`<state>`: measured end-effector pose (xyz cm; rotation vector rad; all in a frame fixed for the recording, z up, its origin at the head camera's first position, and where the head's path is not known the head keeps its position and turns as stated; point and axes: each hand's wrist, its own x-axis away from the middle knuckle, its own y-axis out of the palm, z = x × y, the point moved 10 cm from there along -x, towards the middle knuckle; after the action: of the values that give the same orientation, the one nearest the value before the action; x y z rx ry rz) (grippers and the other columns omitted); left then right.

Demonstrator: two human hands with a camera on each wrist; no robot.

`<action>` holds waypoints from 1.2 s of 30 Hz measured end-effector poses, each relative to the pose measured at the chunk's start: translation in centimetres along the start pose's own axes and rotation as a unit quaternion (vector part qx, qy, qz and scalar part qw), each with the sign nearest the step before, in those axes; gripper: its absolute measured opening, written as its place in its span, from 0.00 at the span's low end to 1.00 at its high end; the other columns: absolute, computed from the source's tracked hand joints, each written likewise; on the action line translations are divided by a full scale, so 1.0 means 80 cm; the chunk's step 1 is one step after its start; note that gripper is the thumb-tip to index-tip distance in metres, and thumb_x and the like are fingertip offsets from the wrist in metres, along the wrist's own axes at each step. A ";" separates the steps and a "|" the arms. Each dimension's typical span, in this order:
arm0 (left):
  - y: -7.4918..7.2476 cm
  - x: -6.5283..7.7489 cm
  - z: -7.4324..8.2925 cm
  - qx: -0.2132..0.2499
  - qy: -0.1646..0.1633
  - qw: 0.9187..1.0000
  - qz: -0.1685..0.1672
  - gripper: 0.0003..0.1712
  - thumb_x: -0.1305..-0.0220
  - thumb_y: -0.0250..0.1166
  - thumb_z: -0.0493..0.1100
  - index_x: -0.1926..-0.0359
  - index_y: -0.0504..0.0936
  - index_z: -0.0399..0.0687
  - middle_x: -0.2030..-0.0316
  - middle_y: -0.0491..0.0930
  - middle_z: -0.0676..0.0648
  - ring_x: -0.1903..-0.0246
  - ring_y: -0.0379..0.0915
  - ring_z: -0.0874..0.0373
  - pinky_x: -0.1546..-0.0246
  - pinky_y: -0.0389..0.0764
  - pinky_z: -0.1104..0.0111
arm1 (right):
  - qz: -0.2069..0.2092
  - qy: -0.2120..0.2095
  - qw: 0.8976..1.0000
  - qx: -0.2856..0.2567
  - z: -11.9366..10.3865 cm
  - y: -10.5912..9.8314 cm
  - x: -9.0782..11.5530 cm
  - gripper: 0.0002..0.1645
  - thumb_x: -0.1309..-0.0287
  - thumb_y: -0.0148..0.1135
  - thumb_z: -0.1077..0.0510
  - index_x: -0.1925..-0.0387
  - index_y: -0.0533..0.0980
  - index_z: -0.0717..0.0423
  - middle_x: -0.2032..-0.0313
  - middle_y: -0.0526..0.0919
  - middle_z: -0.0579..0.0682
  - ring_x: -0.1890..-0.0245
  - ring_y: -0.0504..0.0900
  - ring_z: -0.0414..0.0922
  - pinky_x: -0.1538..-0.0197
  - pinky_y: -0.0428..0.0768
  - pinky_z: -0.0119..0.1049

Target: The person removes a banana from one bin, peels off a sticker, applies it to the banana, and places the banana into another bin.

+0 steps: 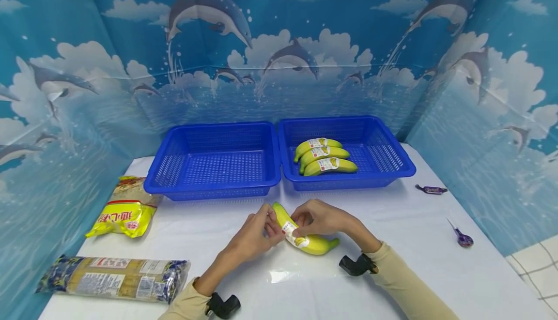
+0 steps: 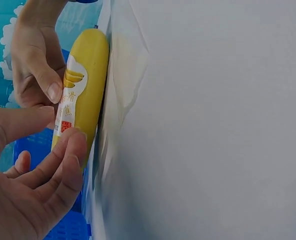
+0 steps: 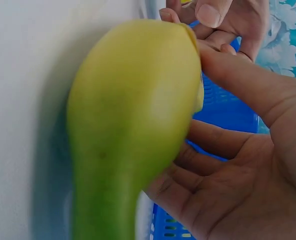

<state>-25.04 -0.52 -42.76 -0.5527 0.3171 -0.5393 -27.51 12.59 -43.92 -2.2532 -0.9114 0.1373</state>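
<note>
A yellow banana (image 1: 320, 245) with a white printed label (image 1: 289, 229) lies slantwise on the white table, its green stem toward the right. At the label's left end my left hand (image 1: 255, 233) has its thumb and loosely bent fingertips right at the banana's side. My right hand (image 1: 320, 217) holds the banana from the far side, thumb on the label and fingers along the back. In the right wrist view the banana's rounded end (image 3: 133, 100) fills the middle and hides part of the label. Both thumbs come close together over the label in the left wrist view.
Behind stand two blue baskets; the right one (image 1: 348, 184) holds labelled bananas (image 1: 333, 165), the left one (image 1: 213, 191) shows its bare bottom. A yellow food bag (image 1: 124, 213) and a noodle pack (image 1: 113, 277) lie left. A purple-wrapped candy (image 1: 431, 190) and a lollipop (image 1: 464, 239) lie right.
</note>
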 end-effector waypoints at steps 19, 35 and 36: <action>-0.025 0.001 0.010 0.107 -0.028 0.991 0.081 0.14 0.27 0.72 0.40 0.52 0.76 0.38 0.61 0.87 0.45 0.59 0.86 0.52 0.60 0.84 0.68 | 0.019 -0.008 0.992 -0.123 -0.016 -0.025 0.025 0.21 0.28 0.71 0.58 0.41 0.83 0.68 0.54 0.91 0.53 0.54 0.88 0.47 0.44 0.86 0.38; -0.016 -0.039 0.000 0.317 -0.115 0.925 0.176 0.20 0.19 0.61 0.36 0.36 0.79 0.25 0.48 0.87 0.29 0.48 0.88 0.37 0.51 0.91 0.57 | 0.159 -0.005 0.982 -0.106 -0.035 -0.098 0.076 0.33 0.31 0.75 0.57 0.32 0.77 0.71 0.56 0.90 0.58 0.65 0.92 0.48 0.65 0.91 0.43; -0.015 -0.042 -0.001 0.326 -0.121 0.920 0.182 0.20 0.20 0.61 0.35 0.36 0.79 0.24 0.48 0.87 0.28 0.48 0.88 0.37 0.51 0.91 0.58 | 0.165 -0.006 0.981 -0.106 -0.036 -0.103 0.078 0.34 0.31 0.75 0.57 0.32 0.76 0.72 0.56 0.89 0.58 0.66 0.92 0.48 0.65 0.91 0.43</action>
<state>-28.31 0.50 -41.70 0.0954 -0.0122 -0.1855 -26.61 19.24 -35.56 -2.5930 -0.5721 0.2126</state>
